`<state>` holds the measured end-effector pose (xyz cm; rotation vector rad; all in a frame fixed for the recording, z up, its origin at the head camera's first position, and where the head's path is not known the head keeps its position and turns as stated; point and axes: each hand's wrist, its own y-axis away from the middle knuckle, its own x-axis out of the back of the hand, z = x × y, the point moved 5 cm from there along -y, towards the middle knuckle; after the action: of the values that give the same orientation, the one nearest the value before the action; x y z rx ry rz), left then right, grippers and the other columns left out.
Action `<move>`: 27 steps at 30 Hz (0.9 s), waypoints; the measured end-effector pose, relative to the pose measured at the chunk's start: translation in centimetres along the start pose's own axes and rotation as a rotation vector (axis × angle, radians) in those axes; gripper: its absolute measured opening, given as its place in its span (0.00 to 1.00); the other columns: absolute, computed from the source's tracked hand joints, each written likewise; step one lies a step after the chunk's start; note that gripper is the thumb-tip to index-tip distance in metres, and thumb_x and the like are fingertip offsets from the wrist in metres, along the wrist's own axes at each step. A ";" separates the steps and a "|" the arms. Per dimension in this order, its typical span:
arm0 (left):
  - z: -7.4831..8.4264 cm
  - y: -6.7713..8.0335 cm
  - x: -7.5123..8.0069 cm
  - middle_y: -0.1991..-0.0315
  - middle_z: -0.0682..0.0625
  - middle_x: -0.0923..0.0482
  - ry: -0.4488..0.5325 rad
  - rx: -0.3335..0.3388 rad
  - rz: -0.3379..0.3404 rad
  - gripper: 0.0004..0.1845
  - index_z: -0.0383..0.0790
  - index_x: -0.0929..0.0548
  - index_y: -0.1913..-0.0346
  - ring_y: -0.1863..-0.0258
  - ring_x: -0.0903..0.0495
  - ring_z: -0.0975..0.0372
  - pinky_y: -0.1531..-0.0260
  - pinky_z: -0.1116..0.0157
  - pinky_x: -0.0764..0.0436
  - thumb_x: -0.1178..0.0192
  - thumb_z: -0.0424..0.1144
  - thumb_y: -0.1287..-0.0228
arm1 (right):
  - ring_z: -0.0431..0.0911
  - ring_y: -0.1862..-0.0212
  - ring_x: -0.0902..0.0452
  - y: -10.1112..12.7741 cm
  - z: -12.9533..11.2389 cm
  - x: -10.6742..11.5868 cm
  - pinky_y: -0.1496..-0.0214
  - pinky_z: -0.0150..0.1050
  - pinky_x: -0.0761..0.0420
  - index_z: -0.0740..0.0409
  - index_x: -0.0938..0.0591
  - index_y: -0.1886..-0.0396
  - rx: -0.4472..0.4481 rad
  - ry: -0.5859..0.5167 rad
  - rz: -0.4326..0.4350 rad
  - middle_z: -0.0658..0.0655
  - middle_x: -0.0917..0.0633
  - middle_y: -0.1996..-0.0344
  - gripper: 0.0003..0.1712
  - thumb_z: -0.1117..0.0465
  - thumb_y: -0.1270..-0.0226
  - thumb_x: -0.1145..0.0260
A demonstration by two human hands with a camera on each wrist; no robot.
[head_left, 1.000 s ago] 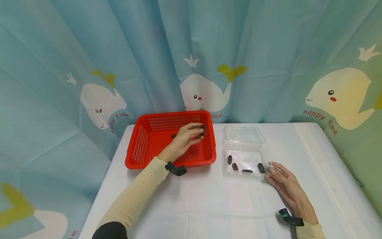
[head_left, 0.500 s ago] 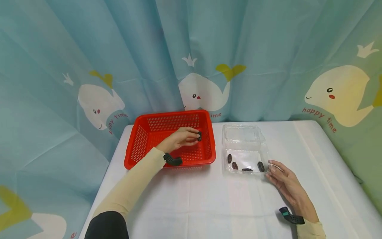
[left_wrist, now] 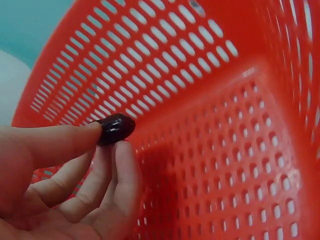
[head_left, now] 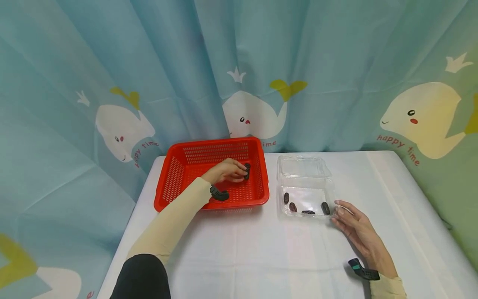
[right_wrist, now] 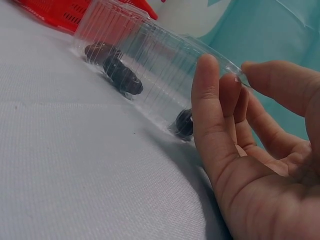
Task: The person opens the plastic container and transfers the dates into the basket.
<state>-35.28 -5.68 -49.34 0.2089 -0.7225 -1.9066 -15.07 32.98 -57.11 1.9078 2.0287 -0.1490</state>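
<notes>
My left hand [head_left: 228, 171] is over the right part of a red plastic basket [head_left: 263, 174]. Between thumb and fingers it pinches a dark, shiny date [left_wrist: 117, 128], which hangs above the slotted floor in the left wrist view. A clear plastic clamshell box [head_left: 305, 182] stands to the right of the basket with its lid folded back. Several dates lie in it, including one near the left wall [head_left: 286, 198] and one by the front right corner [head_left: 325, 208]. My right hand [head_left: 356, 228] pinches the box's rim at that corner, thumb and forefinger on either side.
A white cloth [head_left: 269, 257] covers the table. Behind it hangs a blue-green curtain [head_left: 168, 62] printed with whales, close to the back of the basket and the box lid. Both wrists wear black bands [head_left: 364, 272].
My left hand has moved a little left and lower in the basket, still pinching the date. A date seen left of the hand is now hidden. The right hand stays at the box.
</notes>
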 end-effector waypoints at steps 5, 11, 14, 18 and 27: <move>-0.3 -0.4 -0.1 0.49 0.39 0.16 -0.093 -0.034 0.015 0.16 0.28 0.16 0.41 0.65 0.14 0.62 0.49 0.61 0.12 0.37 0.29 0.28 | 0.35 0.57 0.16 0.0 0.0 0.1 0.45 0.32 0.14 0.42 0.21 0.40 -0.001 0.000 0.017 0.45 0.14 0.60 0.19 0.69 0.19 0.44; -0.6 -0.9 -0.4 0.47 0.36 0.15 -0.166 -0.070 0.027 0.14 0.26 0.14 0.44 0.63 0.13 0.60 0.52 0.60 0.11 0.37 0.27 0.29 | 0.36 0.57 0.16 -0.1 0.0 0.1 0.45 0.32 0.13 0.44 0.21 0.40 0.001 -0.006 0.013 0.45 0.14 0.60 0.19 0.70 0.19 0.44; -0.6 -0.9 -0.7 0.47 0.35 0.14 -0.185 -0.089 0.041 0.13 0.25 0.14 0.45 0.63 0.12 0.59 0.52 0.60 0.11 0.37 0.26 0.29 | 0.35 0.57 0.16 -0.1 0.0 0.1 0.45 0.32 0.13 0.43 0.21 0.40 -0.005 -0.002 0.021 0.45 0.14 0.60 0.19 0.69 0.19 0.44; -0.5 -0.7 -0.8 0.48 0.34 0.14 -0.202 -0.105 0.065 0.12 0.25 0.14 0.47 0.65 0.13 0.60 0.53 0.60 0.11 0.37 0.26 0.30 | 0.36 0.57 0.16 0.0 0.0 0.0 0.45 0.32 0.13 0.44 0.22 0.40 -0.007 -0.004 0.024 0.45 0.14 0.60 0.19 0.69 0.19 0.44; -0.4 -0.9 -0.8 0.50 0.34 0.15 -0.272 -0.142 0.098 0.09 0.24 0.14 0.51 0.72 0.17 0.62 0.60 0.64 0.10 0.38 0.25 0.30 | 0.35 0.56 0.16 0.0 0.0 0.0 0.44 0.32 0.14 0.44 0.22 0.39 0.002 -0.002 0.015 0.45 0.14 0.59 0.19 0.69 0.19 0.44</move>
<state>-35.41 -4.86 -50.35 -0.1755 -0.7585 -1.9030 -15.07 32.98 -57.11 1.9223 2.0136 -0.1486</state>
